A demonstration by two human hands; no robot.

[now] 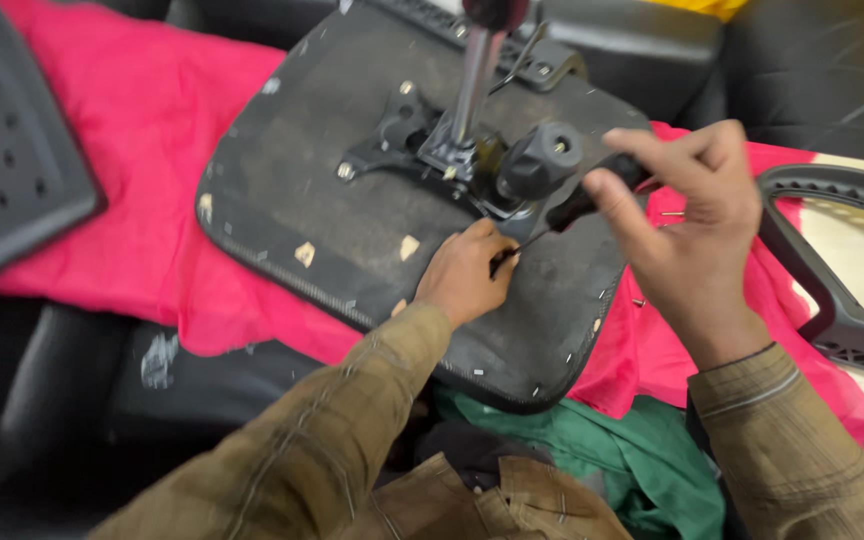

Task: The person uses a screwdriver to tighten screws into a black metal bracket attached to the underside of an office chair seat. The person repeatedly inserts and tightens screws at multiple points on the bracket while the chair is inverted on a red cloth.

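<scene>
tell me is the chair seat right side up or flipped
Flipped: the seat lies on pink cloth with its underside, metal mechanism and knob facing up.

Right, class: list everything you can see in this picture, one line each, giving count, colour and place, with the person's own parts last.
Chair seat underside: one, black, centre, lying on the pink cloth.
Metal mechanism: one, black with a silver column, on the seat.
Knob: one, black, right of the mechanism.
Screwdriver: one, black handle, tip on the seat.
Pink cloth: one, under the seat.
Green cloth: one, bottom centre.
Perforated panel: one, black, far left.
Armrest frame: one, black, right.
Left hand: steadies the screwdriver tip.
Right hand: grips the handle.
</scene>
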